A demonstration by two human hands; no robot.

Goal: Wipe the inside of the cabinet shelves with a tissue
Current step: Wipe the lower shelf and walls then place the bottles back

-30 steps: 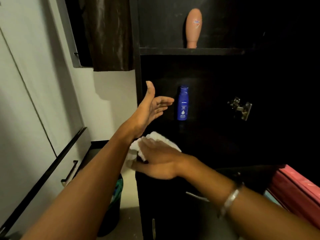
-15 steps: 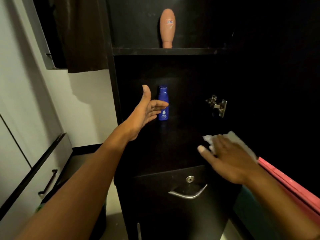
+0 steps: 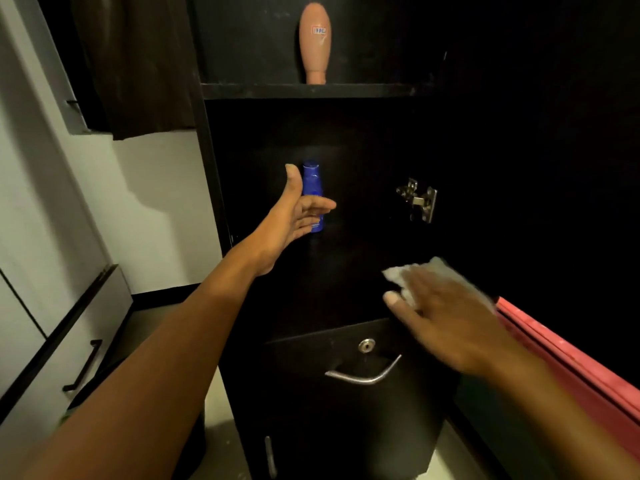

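Two bare hands are reaching into a dark cabinet (image 3: 519, 133). The right hand (image 3: 446, 320) lies flat, fingers fairly straight and close together, pressing a white tissue (image 3: 412, 271) down on the lower shelf (image 3: 346, 271) toward its right side. It's a bit blurred, so I can't make out each finger, but the tissue sticks out past the fingertips and to the left of them.

The left hand (image 3: 294, 213) is held up in the air further left, palm turned toward the middle, thumb pointing up and fingers loosely spread. It holds nothing. A small blue bottle (image 3: 313, 195) stands upright at the back of the same shelf, right behind that hand, so the fingers cover part of it. I can't tell if they touch it.

On the upper shelf (image 3: 311, 91) a tan bottle (image 3: 314, 43) stands on its cap, roughly above the blue one. A metal hinge (image 3: 417, 199) is fixed on the cabinet's inner right wall, above the tissue hand.

Below the lower shelf is a black drawer front with a round lock (image 3: 366, 345) and a curved silver handle (image 3: 363, 374). Something red (image 3: 571, 368) runs along the right edge, just beside the right wrist. On the far left are white cupboards with a black handle (image 3: 83, 365), and a dark cloth (image 3: 138, 64) hangs top left.
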